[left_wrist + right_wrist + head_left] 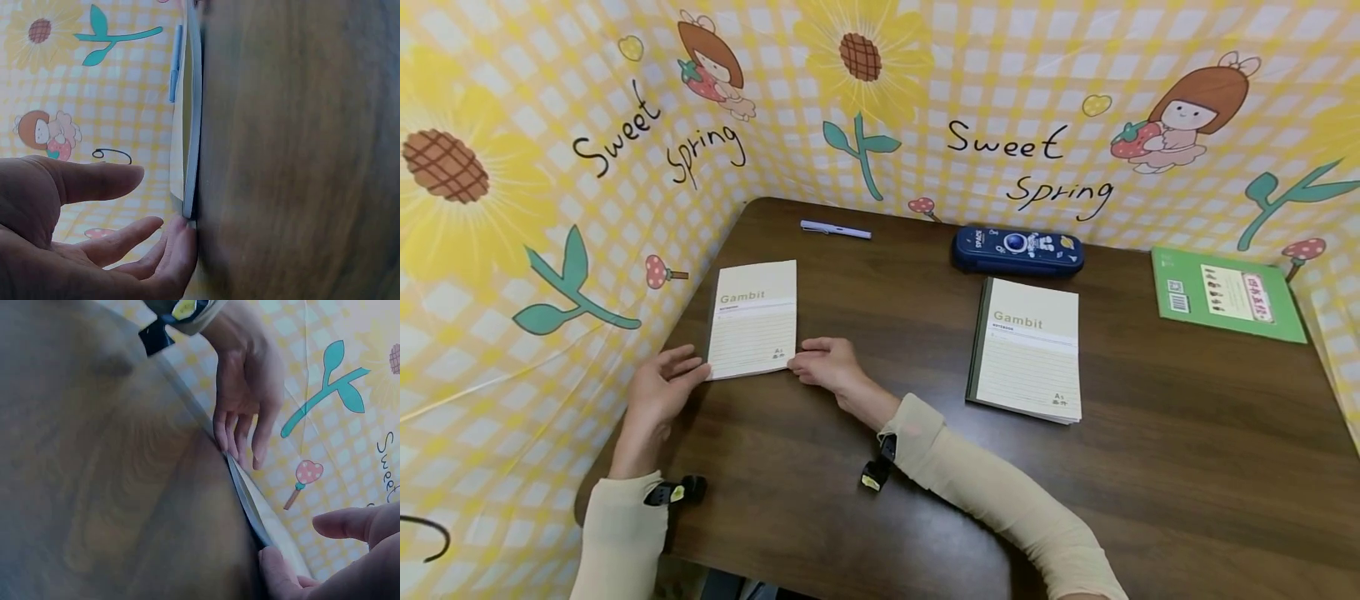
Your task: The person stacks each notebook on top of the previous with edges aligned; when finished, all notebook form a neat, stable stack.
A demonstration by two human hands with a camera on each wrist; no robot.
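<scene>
A cream Gambit notebook (752,325) lies flat near the table's left edge. My left hand (655,392) is at its lower left corner; in the left wrist view, the lower fingers (181,250) touch the notebook's end while the thumb (103,181) stands apart. At the lower right corner is my right hand (829,364). The right wrist view shows its fingers (275,569) against the notebook's edge (250,503), with the thumb (344,523) raised away. Neither hand is wrapped round the notebook.
Another Gambit notebook (1030,350) lies right of centre, below a dark blue pencil case (1018,252). A lilac pen (836,230) is near the back edge. The green book (1228,296) lies at the back right. Checked cloth (925,108) rises behind and left of the table.
</scene>
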